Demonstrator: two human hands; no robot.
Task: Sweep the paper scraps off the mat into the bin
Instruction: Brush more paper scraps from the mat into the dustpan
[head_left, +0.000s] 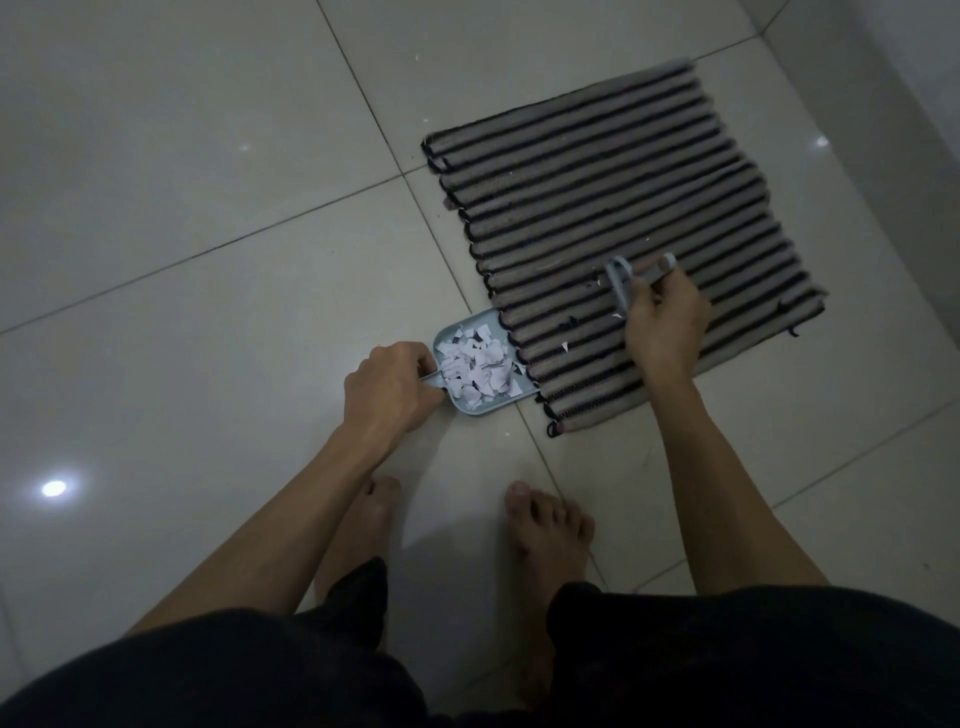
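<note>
A striped grey and black mat (613, 208) lies on the tiled floor. My left hand (389, 384) grips the handle of a small light blue dustpan (462, 405) pressed against the mat's near left edge. A pile of white paper scraps (480, 366) fills the pan. My right hand (665, 322) holds a small light blue hand brush (621, 283) over the mat's near part. A few stray scraps (565, 346) lie on the mat near the brush. No bin is in view.
Glossy pale floor tiles (208, 260) surround the mat. My bare feet (545, 525) stand just in front of the mat's near corner. A wall base runs along the far right (909, 78).
</note>
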